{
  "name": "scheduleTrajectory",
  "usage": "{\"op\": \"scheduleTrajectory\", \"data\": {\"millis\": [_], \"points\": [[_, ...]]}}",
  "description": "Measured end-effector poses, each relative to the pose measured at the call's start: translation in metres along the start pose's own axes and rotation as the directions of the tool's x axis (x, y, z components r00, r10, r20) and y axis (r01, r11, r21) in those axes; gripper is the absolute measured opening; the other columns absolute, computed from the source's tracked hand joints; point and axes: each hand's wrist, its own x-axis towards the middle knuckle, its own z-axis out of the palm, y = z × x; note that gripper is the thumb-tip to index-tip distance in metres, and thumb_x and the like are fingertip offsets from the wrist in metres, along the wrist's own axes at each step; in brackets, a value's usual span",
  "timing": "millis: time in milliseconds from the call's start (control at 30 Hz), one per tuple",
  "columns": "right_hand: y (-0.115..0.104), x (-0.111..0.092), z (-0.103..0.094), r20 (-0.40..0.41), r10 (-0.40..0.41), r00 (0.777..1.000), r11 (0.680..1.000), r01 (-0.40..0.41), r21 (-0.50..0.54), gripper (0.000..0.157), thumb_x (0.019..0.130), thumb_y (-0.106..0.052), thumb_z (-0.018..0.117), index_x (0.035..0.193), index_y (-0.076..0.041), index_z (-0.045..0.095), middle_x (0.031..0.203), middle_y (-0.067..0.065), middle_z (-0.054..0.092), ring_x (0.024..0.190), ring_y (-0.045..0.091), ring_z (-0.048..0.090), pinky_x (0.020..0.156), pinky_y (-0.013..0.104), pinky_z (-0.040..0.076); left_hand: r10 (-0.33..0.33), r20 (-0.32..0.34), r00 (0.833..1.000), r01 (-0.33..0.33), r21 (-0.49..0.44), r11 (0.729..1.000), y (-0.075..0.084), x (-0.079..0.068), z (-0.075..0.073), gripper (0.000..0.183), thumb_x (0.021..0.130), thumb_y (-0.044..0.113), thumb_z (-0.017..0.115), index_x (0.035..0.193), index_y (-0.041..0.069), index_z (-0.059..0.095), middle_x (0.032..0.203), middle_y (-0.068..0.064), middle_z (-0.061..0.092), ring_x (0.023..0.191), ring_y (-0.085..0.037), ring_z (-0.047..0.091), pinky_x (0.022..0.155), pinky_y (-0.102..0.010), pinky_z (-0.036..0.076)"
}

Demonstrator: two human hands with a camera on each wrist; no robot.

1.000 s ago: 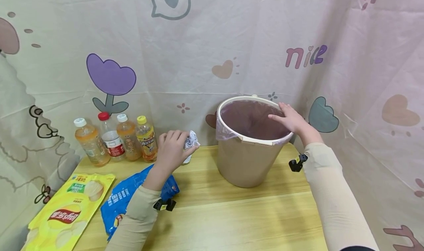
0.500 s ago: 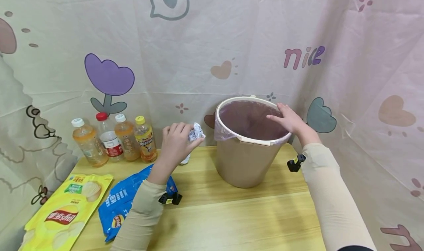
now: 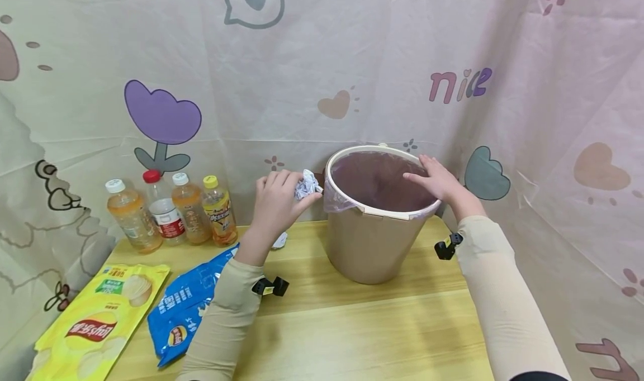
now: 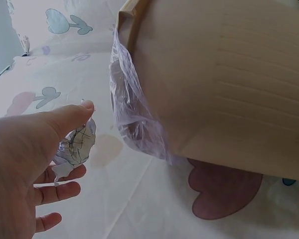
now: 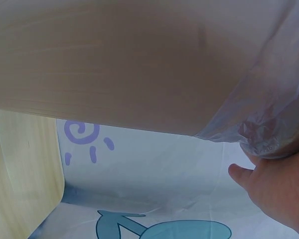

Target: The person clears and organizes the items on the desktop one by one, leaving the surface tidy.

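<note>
My left hand (image 3: 278, 199) holds a crumpled paper ball (image 3: 308, 185) between thumb and fingers, up off the table and just left of the bin's rim. In the left wrist view the creased white paper ball (image 4: 75, 145) shows against the palm side, apart from the bin's purple liner (image 4: 134, 107). My right hand (image 3: 443, 181) grips the right rim of the beige trash can (image 3: 372, 247), thumb over the opening. From the right wrist, fingers (image 5: 241, 174) reach down outside the lined rim; the rest of that hand is partly hidden.
Several drink bottles (image 3: 163, 210) stand at the back left. A yellow chip bag (image 3: 100, 319) and a blue chip bag (image 3: 186, 303) lie in front of them. Another crumpled paper piece (image 3: 280, 240) lies on the wooden table (image 3: 372, 336). Printed cloth hangs behind.
My left hand has moved right and slightly upward with the paper ball, nearer the trash can. The right hand stays on the rim.
</note>
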Motion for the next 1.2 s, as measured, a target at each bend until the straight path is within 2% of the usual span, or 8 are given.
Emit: {"op": "scheduleTrajectory", "data": {"millis": [300, 700, 1000, 1200], "points": [[0.001, 0.001, 0.0, -0.002, -0.002, 1.0, 1.0, 0.002, 0.0, 0.091, 0.097, -0.058, 0.043, 0.155, -0.001, 0.005, 0.162, 0.023, 0.003, 0.15, 0.043, -0.002, 0.12, 0.06, 0.003, -0.004, 0.005, 1.0, 0.004, -0.011, 1.0, 0.008, 0.011, 0.002, 0.055, 0.08, 0.055, 0.071, 0.111, 0.01, 0.065, 0.107, -0.008, 0.067, 0.101, -0.029, 0.056, 0.092, -0.048, 0.038], [0.001, 0.001, 0.002, -0.001, 0.007, 1.0, 1.0, -0.007, 0.011, 0.09, 0.097, -0.059, 0.043, 0.156, -0.003, 0.004, 0.163, 0.021, 0.001, 0.151, 0.04, -0.005, 0.119, 0.061, 0.002, -0.012, 0.031, 0.999, 0.013, -0.03, 0.999, 0.017, 0.027, 0.003, 0.055, 0.083, 0.058, 0.066, 0.112, 0.011, 0.064, 0.109, -0.007, 0.066, 0.102, -0.028, 0.055, 0.092, -0.047, 0.037], [0.003, 0.0, 0.001, -0.003, 0.014, 1.0, 1.0, -0.014, 0.016, 0.091, 0.096, -0.06, 0.043, 0.156, -0.003, 0.004, 0.163, 0.021, 0.001, 0.151, 0.04, -0.006, 0.119, 0.061, 0.002, 0.011, 0.021, 1.0, -0.01, -0.051, 0.999, 0.027, 0.041, 0.005, 0.054, 0.084, 0.059, 0.065, 0.11, 0.011, 0.064, 0.107, -0.006, 0.066, 0.1, -0.028, 0.055, 0.089, -0.047, 0.038], [0.003, 0.0, 0.001, -0.003, 0.015, 1.0, 1.0, -0.015, 0.024, 0.09, 0.096, -0.059, 0.044, 0.156, -0.004, 0.004, 0.163, 0.021, 0.001, 0.151, 0.04, -0.006, 0.119, 0.061, 0.002, 0.001, 0.06, 0.998, 0.002, -0.049, 0.999, 0.035, 0.051, 0.006, 0.056, 0.085, 0.06, 0.063, 0.112, 0.012, 0.063, 0.11, -0.006, 0.065, 0.102, -0.027, 0.054, 0.093, -0.046, 0.037]]}}
